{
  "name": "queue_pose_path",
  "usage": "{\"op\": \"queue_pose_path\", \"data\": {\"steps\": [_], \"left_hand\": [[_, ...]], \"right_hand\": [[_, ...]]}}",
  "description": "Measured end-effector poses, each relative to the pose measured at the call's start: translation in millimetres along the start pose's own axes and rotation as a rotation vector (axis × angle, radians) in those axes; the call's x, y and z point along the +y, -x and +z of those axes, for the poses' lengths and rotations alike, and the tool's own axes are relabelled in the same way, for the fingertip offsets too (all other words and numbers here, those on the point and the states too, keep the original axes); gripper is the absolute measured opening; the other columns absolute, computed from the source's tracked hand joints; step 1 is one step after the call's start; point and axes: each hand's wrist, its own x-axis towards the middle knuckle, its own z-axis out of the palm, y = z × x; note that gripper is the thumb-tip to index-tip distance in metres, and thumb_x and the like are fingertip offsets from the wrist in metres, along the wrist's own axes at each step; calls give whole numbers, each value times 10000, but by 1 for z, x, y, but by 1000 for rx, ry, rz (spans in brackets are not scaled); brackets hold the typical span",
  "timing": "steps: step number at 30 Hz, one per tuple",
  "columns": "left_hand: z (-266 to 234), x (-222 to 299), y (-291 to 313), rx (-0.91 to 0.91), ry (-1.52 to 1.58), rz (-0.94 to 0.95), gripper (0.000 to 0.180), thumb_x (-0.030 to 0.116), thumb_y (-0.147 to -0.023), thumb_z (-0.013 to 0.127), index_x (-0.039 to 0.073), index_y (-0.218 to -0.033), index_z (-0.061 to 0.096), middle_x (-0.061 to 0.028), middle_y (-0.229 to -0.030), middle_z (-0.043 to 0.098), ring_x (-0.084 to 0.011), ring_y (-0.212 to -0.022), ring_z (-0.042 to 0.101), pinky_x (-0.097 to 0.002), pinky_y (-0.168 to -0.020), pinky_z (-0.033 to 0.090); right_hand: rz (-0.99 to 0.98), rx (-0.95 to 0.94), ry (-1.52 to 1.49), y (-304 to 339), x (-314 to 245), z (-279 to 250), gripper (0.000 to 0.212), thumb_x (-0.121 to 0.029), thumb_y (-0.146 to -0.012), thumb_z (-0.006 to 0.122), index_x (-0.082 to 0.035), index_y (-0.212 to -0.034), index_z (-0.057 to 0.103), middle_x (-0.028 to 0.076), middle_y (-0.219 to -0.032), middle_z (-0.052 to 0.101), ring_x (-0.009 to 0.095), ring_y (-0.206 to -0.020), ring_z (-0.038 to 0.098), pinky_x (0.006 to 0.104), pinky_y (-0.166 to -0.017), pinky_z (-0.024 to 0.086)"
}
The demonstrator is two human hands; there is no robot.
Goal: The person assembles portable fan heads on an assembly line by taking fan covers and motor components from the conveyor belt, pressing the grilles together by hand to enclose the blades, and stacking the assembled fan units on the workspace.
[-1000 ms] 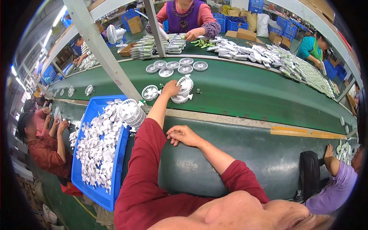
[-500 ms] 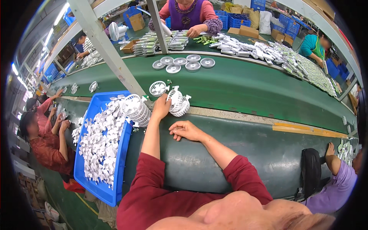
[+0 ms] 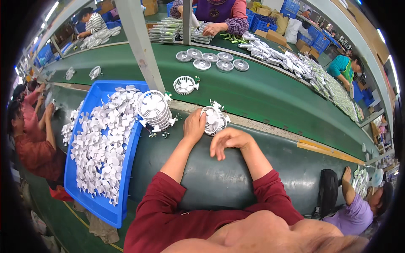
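My left hand (image 3: 195,127) is closed on the side of a white round fan housing (image 3: 214,119) at the mat's far edge. A small white part sticks up from the housing's far side. My right hand (image 3: 231,141) is raised just right of it and nearer me, fingers loosely bent and apart from the thumb, with nothing visible in them. Left of my left hand stands a stack of white fan housings (image 3: 154,110) with blades in the top one. Another fan housing (image 3: 184,85) lies on the green belt (image 3: 270,99) beyond.
A blue tray (image 3: 128,168) heaped with white fan blades (image 3: 101,147) stands to my left. Several round grilles (image 3: 202,64) lie on the belt. A grey post (image 3: 141,46) rises behind the stack. A yellow strip (image 3: 329,151) and black bag (image 3: 327,187) are at right. Co-workers sit around.
My left hand has moved to the right with the fan housing, away from the stack. My right hand has lifted off the mat and come beside the housing. The whole view has shifted.
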Motion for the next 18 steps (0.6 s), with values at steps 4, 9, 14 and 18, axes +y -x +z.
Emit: {"op": "queue_pose_path", "data": {"steps": [4, 9, 14, 18], "left_hand": [[1, 3, 1, 2, 14, -1, 215, 238, -919, 490, 39, -946, 567, -192, -854, 619, -396, -820, 589, -484, -695, 446], [2, 10, 1, -11, 77, 11, 211, 236, -909, 503, 35, -866, 545, -172, -829, 603, -376, -818, 581, -487, -697, 450], [4, 10, -2, -45, 79, 11, 204, 228, -908, 501, 36, -848, 534, -166, -800, 585, -373, -805, 572, -492, -686, 444], [-4, -1, -1, -41, 40, -22, 201, 227, -906, 499, 35, -885, 555, -171, -834, 599, -370, -830, 577, -486, -698, 451]], "right_hand": [[-366, 230, -136, 26, -6, -27, 474, -340, -859, 650, 41, -1123, 551, 235, -958, 647, 270, -690, 674, 354, -547, 557], [-533, 846, 214, 41, -41, -72, 317, -248, -931, 575, 7, -1118, 567, 112, -909, 643, 174, -660, 622, 269, -516, 513], [-139, 1318, 885, 13, -69, -169, 244, -201, -902, 590, -61, -1100, 621, 90, -968, 665, 183, -773, 647, 267, -648, 530], [116, 1250, 1923, -24, -86, -265, 392, -210, -811, 648, -95, -1180, 584, 97, -1102, 636, 266, -1033, 599, 378, -910, 471]]}}
